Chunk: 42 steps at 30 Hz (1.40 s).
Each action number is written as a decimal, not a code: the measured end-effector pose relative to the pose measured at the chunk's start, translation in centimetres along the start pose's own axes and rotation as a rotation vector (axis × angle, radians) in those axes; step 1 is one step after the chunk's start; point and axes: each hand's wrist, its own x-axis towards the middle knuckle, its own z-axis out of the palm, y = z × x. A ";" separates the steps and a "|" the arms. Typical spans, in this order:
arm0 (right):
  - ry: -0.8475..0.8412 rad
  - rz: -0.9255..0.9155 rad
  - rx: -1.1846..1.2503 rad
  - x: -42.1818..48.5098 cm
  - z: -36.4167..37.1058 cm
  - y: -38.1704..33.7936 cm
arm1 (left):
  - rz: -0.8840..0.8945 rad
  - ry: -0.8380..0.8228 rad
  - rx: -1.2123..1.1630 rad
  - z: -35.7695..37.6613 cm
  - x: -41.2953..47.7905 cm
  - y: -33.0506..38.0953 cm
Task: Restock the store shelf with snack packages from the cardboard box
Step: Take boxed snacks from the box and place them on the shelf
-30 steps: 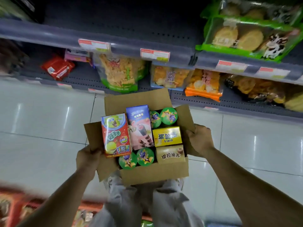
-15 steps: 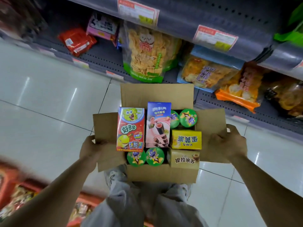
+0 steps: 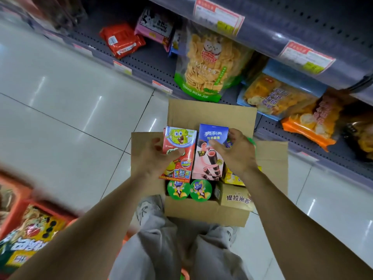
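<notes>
The cardboard box point(image 3: 210, 114) sits on the floor just in front of your knees, its far flap close to the bottom shelf point(image 3: 153, 57), and it is packed tight with snacks. The two tall cartons standing at its far left look light and stiff, probably thin card that dents if squeezed, with glossy faces that may slip. Take each by its long side edges, above the neighbours, and draw it straight up.

Your left hand point(image 3: 155, 160) grips the red carton point(image 3: 181, 136), thumb across the front and fingers curled round its left edge. Your right hand point(image 3: 238, 154) grips the pink-and-blue carton point(image 3: 210, 168), thumb on the front and fingers round the right edge. The hands are apart, one carton each. Blur hides how firmly either presses. The green-lidded cups point(image 3: 178, 189) at the near side stand untouched.
</notes>
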 end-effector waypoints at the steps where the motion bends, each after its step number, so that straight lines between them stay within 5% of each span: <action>1: -0.014 0.014 -0.019 0.2 0.7 0.1 | -0.009 0.000 0.033 0.2 0.2 -0.3; 10: 0.003 0.041 -0.190 0.7 2.3 1.2 | -0.024 0.074 0.082 1.8 1.8 -1.9; 20: -0.002 0.019 0.081 -4.3 -3.4 -4.6 | 0.015 0.202 -0.067 -3.3 -5.5 2.4; 28: -0.167 -0.139 0.416 -14.4 -17.2 -20.5 | 0.160 0.367 -0.354 -15.6 -23.5 15.9; 42: -0.229 -0.647 0.404 -29.9 -37.2 -51.5 | 0.599 0.576 -0.584 -34.9 -49.0 36.2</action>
